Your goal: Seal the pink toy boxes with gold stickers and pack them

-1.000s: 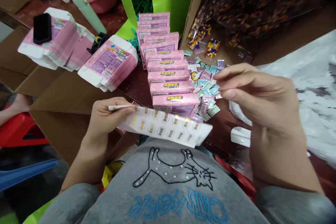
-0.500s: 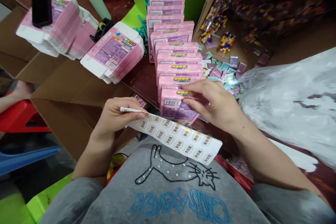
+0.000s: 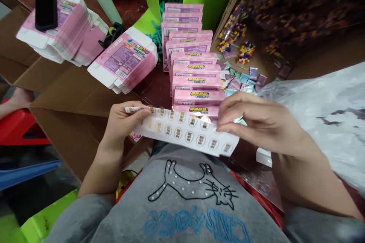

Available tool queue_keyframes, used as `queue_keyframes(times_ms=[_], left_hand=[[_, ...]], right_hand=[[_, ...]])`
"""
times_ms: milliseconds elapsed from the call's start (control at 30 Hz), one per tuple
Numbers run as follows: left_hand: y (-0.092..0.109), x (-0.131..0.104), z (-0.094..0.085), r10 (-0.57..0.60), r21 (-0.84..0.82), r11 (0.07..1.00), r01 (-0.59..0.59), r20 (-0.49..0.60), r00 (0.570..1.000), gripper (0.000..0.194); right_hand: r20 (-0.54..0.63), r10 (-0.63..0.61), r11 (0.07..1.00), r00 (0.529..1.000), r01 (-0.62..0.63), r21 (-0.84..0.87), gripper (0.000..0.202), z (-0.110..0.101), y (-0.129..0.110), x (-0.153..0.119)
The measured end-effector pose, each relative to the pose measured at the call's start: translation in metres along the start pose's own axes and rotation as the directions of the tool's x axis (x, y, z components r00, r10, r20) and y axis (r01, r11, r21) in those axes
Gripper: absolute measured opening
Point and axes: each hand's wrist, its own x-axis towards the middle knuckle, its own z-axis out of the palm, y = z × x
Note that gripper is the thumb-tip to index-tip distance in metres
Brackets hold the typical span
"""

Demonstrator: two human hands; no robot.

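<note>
Fingers point(image 3: 144, 113) pinched, left hand point(image 3: 128, 121) grips a long white gold-printed sticker sheet point(image 3: 178, 133), right hand point(image 3: 219, 123) nearly closed at its upper-right edge, hold unclear.

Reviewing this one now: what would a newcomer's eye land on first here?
Probably the row of pink boxes in the middle. In front of it, the left hand grips one end of a white sticker sheet with gold print, the right hand at its other end. A black phone-like object lies on stacked cartons, upper left.
</note>
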Motion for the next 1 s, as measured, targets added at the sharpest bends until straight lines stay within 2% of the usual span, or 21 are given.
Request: queue_keyframes(times_ms=[100, 233, 367, 500, 567, 633, 700, 767, 900, 1000], left_hand=[[-0.001, 0.002, -0.003, -0.011, 0.013, 1.000, 0.010, 0.042, 0.999, 0.008], [-0.003, 0.006, -0.007, -0.004, 0.007, 1.000, 0.003, 0.132, 0.991, 0.008], [-0.006, 0.012, -0.006, 0.019, -0.016, 1.000, -0.018, 0.113, 0.993, 0.008], [-0.006, 0.023, -0.003, 0.043, -0.024, 0.999, -0.041, 0.095, 0.995, 0.006], [-0.003, 0.029, 0.000, 0.038, -0.006, 0.999, -0.037, 0.077, 0.996, 0.007], [-0.002, 0.035, 0.003, 0.018, 0.007, 1.000, -0.019, 0.061, 0.998, 0.011], [-0.001, 0.041, 0.006, -0.008, 0.005, 1.000, 0.008, 0.058, 0.998, 0.014], [-0.003, 0.046, 0.007, -0.017, -0.007, 1.000, 0.018, 0.063, 0.998, 0.015], [-0.008, 0.053, 0.007, 0.001, -0.010, 1.000, 0.000, 0.094, 0.996, 0.016], [-0.010, 0.055, 0.005, 0.013, -0.008, 1.000, -0.012, 0.118, 0.993, 0.014]], right_hand=[[-0.053, 0.049, 0.996, 0.997, -0.053, -0.078, 0.005, 0.004, 0.011, 0.015], [0.036, 0.042, 0.937, 0.998, -0.027, -0.349, 0.007, 0.020, 0.039, 0.027], [0.016, 0.038, 0.883, 0.999, -0.026, -0.468, 0.014, 0.029, 0.052, 0.027], [0.012, 0.014, 0.838, 1.000, -0.005, -0.546, 0.020, 0.023, 0.054, 0.025], [0.019, 0.020, 0.865, 1.000, -0.008, -0.502, 0.023, 0.016, 0.052, 0.026], [0.036, 0.022, 0.939, 0.999, -0.008, -0.343, 0.022, 0.008, 0.046, 0.028], [0.075, 0.002, 0.988, 0.997, 0.010, -0.156, 0.013, 0.001, 0.038, 0.031], [0.077, -0.017, 0.999, 0.997, 0.020, -0.042, 0.003, -0.004, 0.031, 0.036], [-0.052, 0.012, 0.999, 0.999, -0.014, -0.048, 0.004, -0.007, 0.036, 0.050], [-0.008, 0.029, 0.976, 1.000, -0.030, -0.217, 0.006, 0.000, 0.055, 0.057]])
